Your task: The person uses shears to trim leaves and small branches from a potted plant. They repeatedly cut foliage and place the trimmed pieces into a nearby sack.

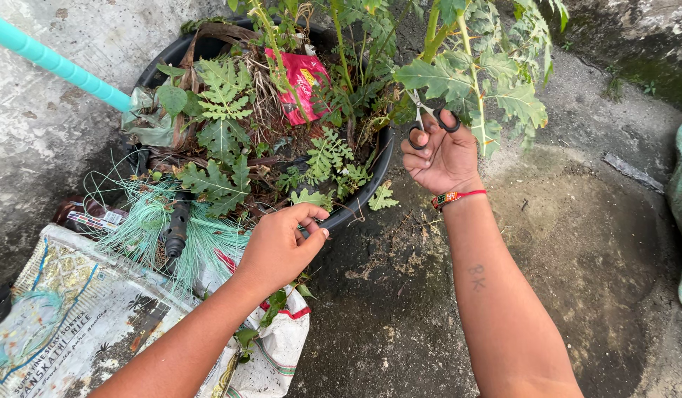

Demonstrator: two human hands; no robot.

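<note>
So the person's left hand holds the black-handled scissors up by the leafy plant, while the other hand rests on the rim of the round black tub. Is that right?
Not quite: the head view shows the small black-handled scissors in the right hand, raised by the leafy green plant. The left hand is the one at the rim of the round black tub.

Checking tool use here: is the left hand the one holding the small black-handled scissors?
No, the right hand holds the small black-handled scissors; the left hand rests at the round black plastic pot's rim.
</note>
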